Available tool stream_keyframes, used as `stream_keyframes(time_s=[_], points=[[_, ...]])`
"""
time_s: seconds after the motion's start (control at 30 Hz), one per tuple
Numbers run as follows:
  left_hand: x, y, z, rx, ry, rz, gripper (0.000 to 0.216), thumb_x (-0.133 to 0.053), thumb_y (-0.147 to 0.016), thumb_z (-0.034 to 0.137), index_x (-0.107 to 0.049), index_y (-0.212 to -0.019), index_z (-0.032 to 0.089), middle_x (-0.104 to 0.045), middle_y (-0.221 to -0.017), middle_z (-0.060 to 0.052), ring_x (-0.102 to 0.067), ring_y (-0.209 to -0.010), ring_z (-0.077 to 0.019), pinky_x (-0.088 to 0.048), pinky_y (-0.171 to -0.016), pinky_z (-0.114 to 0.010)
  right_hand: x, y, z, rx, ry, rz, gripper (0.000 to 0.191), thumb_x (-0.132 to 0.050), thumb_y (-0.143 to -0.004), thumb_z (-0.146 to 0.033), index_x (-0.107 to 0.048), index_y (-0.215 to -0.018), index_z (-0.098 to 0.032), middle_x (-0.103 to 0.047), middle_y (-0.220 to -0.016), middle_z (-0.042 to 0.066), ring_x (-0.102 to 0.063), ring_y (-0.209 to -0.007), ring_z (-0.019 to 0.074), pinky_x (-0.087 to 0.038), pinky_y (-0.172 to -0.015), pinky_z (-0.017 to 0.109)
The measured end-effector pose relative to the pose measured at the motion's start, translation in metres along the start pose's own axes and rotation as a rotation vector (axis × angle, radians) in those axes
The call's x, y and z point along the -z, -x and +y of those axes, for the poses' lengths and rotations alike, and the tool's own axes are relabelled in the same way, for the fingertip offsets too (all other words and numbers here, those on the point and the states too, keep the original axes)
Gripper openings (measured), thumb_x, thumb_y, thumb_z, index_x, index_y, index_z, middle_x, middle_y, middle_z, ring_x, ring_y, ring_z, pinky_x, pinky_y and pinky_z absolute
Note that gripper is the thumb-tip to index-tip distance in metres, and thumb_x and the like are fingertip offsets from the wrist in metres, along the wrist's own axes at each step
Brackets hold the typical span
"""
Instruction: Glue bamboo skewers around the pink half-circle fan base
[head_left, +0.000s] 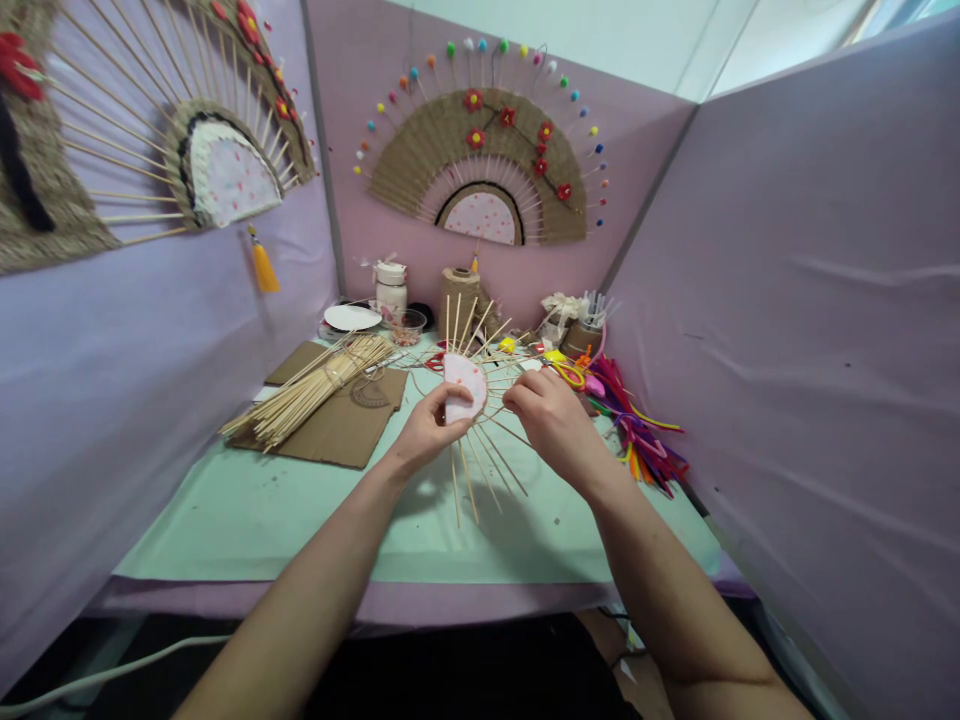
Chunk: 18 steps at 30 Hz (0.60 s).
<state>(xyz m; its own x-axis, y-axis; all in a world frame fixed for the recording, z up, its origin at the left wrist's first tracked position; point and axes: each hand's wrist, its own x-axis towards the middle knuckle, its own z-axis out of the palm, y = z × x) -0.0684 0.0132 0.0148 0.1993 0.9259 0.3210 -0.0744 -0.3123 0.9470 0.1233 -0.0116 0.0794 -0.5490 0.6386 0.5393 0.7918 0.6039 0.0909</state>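
Observation:
A white half-round fan base (466,377) with small orange-pink spots is held up above the table, its straight side facing left. Thin wooden sticks (491,452) spread out from its curved edge like rays. My left hand (436,418) grips the base at its lower left, thumb across the front. On the right side, my right hand (544,405) has its fingers pinched together among the sticks. One stick appears to run into those fingertips, but what they hold is too small to make out.
A bundle of wooden sticks (326,388) lies on brown cardboard (360,440) at the left. Colourful pipe cleaners (645,430) are heaped at the right. Behind stand a twine spool (459,300), a white bottle (391,290) and a clear bowl (407,326). A finished fan (405,160) hangs on the back wall.

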Motion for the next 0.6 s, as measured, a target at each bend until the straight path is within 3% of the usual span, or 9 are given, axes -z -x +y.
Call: stream_keyframes(time_s=[0.6], points=[[-0.0071,0.0017,0.0062,0.027,-0.006,-0.029,0.031,-0.062,-0.057,0.016,-0.055,-0.087,0.019,-0.047,-0.07,0.005,-0.038,-0.058,-0.0095,-0.027,-0.054,-0.022,-0.0069,0.0009,0.0002,-0.055,-0.012,0.05,0.019,-0.05,-0.093,-0.015,-0.066,-0.082,-0.016,-0.06,-0.083,0.008,-0.049,-0.079,0.0204,-0.039,-0.074,0.032]])
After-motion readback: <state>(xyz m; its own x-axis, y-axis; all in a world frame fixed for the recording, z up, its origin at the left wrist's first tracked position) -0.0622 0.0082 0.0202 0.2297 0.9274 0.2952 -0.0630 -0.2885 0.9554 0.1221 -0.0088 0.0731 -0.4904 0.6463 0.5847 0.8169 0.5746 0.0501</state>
